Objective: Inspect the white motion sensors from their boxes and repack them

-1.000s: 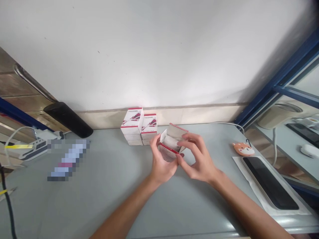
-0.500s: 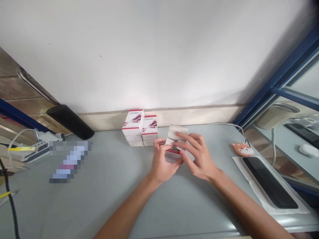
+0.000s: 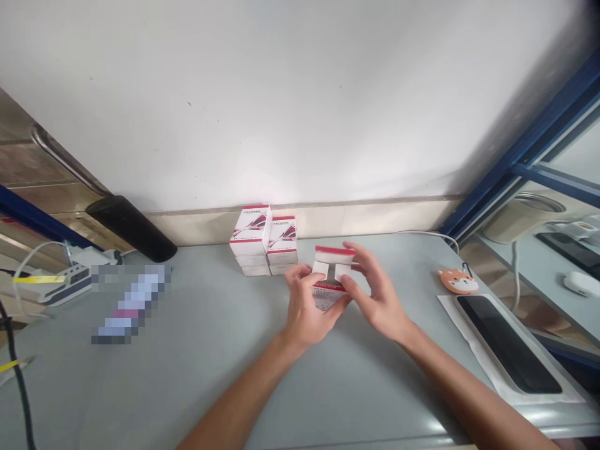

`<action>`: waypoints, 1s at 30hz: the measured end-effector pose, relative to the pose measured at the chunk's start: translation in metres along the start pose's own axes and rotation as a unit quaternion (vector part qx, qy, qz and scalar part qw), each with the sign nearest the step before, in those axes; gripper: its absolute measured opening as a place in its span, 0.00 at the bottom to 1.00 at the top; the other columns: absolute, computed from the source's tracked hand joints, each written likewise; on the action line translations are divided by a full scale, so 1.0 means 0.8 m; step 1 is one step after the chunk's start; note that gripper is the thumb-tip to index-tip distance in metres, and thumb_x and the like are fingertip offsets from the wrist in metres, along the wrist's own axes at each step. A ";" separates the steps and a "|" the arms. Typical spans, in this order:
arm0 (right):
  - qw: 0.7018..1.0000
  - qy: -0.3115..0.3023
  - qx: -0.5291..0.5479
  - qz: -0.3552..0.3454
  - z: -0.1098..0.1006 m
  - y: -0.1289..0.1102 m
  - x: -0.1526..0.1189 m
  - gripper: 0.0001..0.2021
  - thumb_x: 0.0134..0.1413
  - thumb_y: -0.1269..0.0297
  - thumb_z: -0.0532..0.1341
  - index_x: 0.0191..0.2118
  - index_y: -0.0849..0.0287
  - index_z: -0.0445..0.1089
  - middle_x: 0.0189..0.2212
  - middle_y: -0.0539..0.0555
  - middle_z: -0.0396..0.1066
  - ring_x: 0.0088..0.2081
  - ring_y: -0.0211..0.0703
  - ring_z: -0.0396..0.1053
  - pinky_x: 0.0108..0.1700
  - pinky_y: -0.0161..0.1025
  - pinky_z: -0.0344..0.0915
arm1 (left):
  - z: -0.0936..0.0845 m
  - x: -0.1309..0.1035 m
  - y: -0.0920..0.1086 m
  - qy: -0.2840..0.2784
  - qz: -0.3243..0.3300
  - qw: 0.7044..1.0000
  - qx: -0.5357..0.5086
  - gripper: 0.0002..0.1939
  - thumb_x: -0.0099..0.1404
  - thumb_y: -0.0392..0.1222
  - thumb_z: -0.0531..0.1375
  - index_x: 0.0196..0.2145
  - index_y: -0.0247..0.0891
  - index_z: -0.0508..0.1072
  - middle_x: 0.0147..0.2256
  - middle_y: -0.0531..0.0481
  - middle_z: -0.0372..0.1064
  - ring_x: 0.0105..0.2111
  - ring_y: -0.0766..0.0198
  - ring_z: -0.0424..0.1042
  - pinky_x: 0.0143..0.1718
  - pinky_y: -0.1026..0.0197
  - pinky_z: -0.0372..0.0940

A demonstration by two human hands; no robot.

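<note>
A small white-and-red carton (image 3: 324, 301) is between my hands above the grey table, its top uncovered. Its lid flap (image 3: 334, 256) stands up at the back with a red edge, and the two side flaps are folded inward with a dark gap between them. My left hand (image 3: 304, 307) is wrapped around the carton's left and front, thumb on the left flap. My right hand (image 3: 379, 299) grips the right side, thumb on the right flap and fingers behind the lid. What lies inside is hidden.
Left of my hands, against the wall, stand stacked matching cartons (image 3: 250, 247). A black cylinder (image 3: 131, 228), a power strip (image 3: 68, 281) and a pixelated object (image 3: 134, 303) are at left. At right are an orange animal-face case (image 3: 458, 281) and a dark phone-like slab (image 3: 509, 344).
The carton's lid flap has bent forward, showing its red edge. My right fingers have moved from over the opening to behind the lid, and the side flaps now lie flatter.
</note>
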State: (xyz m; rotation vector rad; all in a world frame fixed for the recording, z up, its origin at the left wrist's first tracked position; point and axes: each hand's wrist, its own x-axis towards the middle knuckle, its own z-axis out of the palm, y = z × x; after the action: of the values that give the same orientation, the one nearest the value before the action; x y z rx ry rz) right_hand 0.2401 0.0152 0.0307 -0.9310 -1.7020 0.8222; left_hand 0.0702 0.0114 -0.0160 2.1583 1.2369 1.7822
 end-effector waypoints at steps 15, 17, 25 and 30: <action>0.990 -0.015 -0.062 -0.124 -0.002 -0.001 0.005 0.08 0.72 0.64 0.58 0.53 0.50 0.71 0.53 0.59 0.74 0.53 0.52 0.75 0.54 0.53 0.75 | -0.001 0.005 -0.008 0.017 0.043 0.999 -0.023 0.36 0.67 0.37 0.66 0.65 0.48 0.53 0.55 0.41 0.49 0.51 0.55 0.67 0.48 0.48 0.73; 0.989 -0.022 -0.063 -0.129 -0.003 0.000 0.005 0.08 0.73 0.64 0.58 0.52 0.50 0.72 0.54 0.59 0.73 0.54 0.52 0.75 0.54 0.53 0.75 | -0.002 0.005 -0.009 0.012 0.044 0.999 -0.009 0.35 0.67 0.39 0.67 0.65 0.48 0.53 0.55 0.40 0.50 0.52 0.54 0.66 0.48 0.47 0.73; 0.979 -0.068 -0.094 -0.170 -0.019 0.011 0.007 0.09 0.70 0.64 0.62 0.52 0.50 0.74 0.56 0.60 0.71 0.57 0.54 0.72 0.57 0.53 0.73 | -0.004 0.008 -0.014 -0.001 0.073 0.997 0.006 0.26 0.70 0.43 0.66 0.59 0.46 0.60 0.51 0.42 0.55 0.53 0.54 0.64 0.48 0.49 0.73; 0.985 -0.086 -0.086 -0.119 -0.010 0.017 0.005 0.21 0.67 0.59 0.66 0.63 0.46 0.69 0.66 0.61 0.61 0.63 0.57 0.68 0.62 0.55 0.71 | -0.006 0.011 -0.025 0.018 0.061 0.998 0.004 0.19 0.71 0.44 0.65 0.55 0.48 0.63 0.49 0.45 0.58 0.51 0.56 0.67 0.48 0.51 0.73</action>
State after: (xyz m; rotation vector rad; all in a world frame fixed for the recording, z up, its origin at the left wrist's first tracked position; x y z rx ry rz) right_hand 0.2495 0.0260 0.0227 -0.7677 -2.0158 0.6163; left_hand 0.0558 0.0284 -0.0186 2.2617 1.1456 1.8740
